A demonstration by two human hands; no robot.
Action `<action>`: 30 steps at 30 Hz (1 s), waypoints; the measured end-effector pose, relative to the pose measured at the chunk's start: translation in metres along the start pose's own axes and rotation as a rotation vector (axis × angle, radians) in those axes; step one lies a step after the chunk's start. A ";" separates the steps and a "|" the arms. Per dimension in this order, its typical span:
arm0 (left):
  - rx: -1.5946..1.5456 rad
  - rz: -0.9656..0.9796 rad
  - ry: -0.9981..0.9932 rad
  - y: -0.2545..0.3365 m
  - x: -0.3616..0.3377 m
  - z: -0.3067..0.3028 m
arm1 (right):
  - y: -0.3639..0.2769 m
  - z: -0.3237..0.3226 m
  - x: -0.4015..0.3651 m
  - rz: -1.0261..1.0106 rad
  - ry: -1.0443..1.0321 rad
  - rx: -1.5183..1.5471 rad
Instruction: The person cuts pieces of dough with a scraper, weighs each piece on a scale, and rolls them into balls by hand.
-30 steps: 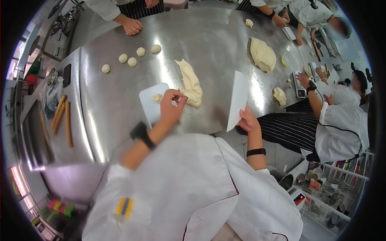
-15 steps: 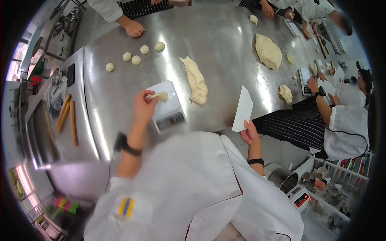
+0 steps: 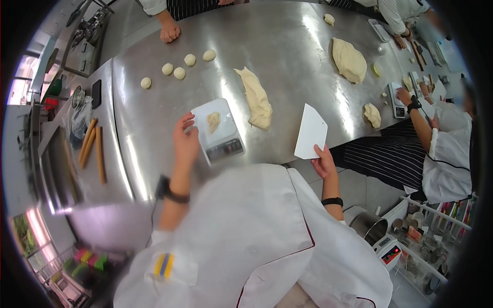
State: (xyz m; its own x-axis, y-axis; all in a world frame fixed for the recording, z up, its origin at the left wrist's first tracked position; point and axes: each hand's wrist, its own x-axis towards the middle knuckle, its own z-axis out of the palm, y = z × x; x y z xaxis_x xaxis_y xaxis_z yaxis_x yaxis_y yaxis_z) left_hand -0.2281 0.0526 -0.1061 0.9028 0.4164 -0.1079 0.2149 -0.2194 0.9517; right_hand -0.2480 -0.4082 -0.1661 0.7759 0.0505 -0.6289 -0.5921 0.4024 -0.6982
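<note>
A small piece of dough (image 3: 213,122) lies on the white platform of a kitchen scale (image 3: 224,134). Just left of the scale is my left hand (image 3: 186,137), its fingers apart and holding nothing. My right hand (image 3: 323,163) grips a white dough scraper (image 3: 311,134) by its lower corner, blade upward above the table's near edge. Between scale and scraper, a long strip of dough (image 3: 255,100) rests on the steel table. Several round dough balls (image 3: 190,60) sit beyond the scale to the left.
A large dough mass (image 3: 349,60) and a smaller lump (image 3: 372,116) lie to the right, near a co-worker's scale (image 3: 398,100). Another person's fist (image 3: 170,32) rests on the far edge. Wooden rolling pins (image 3: 90,143) and a phone (image 3: 96,94) occupy the left counter.
My left hand has let go of the dough piece on the scale and drawn back to the left. The scraper in my right hand has turned its broad face more toward me.
</note>
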 end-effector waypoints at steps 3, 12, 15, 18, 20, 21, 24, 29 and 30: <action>-0.024 -0.023 0.014 0.000 -0.004 -0.003 | -0.003 0.005 0.000 -0.045 0.077 0.035; -0.007 -0.030 0.019 -0.007 -0.010 -0.003 | -0.006 0.010 0.004 -0.123 0.151 0.087; 0.121 0.011 -0.016 -0.009 -0.007 0.001 | -0.009 0.012 0.004 -0.129 0.185 -0.037; 0.332 0.080 -0.133 -0.002 -0.004 0.005 | -0.010 0.016 0.005 -0.166 0.206 -0.159; 0.377 0.131 -0.153 0.002 -0.001 0.010 | -0.012 0.021 0.006 -0.183 0.216 -0.202; 0.424 0.174 -0.172 0.004 0.000 0.013 | -0.013 0.025 0.004 -0.191 0.225 -0.249; 0.429 0.232 -0.176 0.007 0.006 0.022 | -0.015 0.033 0.001 -0.218 0.241 -0.353; 0.504 0.330 -0.227 0.015 0.008 0.032 | -0.017 0.049 -0.006 -0.325 0.179 -0.560; 0.509 0.329 -0.253 0.020 0.006 0.034 | -0.021 0.057 -0.011 -0.397 0.122 -0.646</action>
State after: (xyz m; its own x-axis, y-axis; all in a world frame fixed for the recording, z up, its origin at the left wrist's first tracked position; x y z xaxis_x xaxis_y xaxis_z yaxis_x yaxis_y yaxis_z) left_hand -0.2058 0.0214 -0.0978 0.9979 0.0498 0.0423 0.0061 -0.7155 0.6985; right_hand -0.2316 -0.3654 -0.1248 0.9496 -0.1024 -0.2964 -0.3128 -0.2465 -0.9173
